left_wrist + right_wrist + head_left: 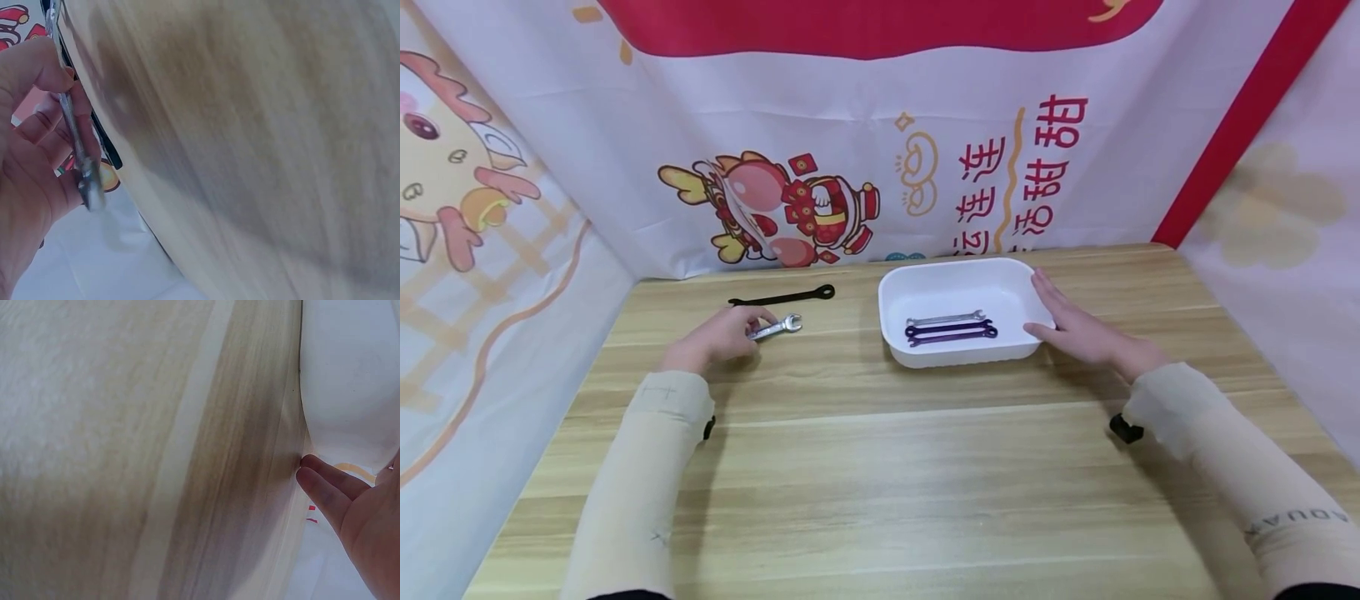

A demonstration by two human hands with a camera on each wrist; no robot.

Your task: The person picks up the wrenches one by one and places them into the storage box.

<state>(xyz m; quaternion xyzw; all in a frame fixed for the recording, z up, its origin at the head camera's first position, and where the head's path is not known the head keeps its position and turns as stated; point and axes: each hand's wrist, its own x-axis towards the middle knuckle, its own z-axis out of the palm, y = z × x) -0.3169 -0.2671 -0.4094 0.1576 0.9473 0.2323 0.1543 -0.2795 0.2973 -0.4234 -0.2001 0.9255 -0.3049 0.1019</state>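
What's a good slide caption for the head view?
Left hand holding a silver wrench near a black wrench, right hand at a white tub with three more wrenches inside.

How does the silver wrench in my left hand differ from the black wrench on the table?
The silver wrench is bright and shiny; the black wrench is dark. Your left hand holds the silver wrench, while the black wrench lies on the table. In the head view, the silver wrench's right end is an open fork; the black wrench's is a closed ring. Both are outside the white box.
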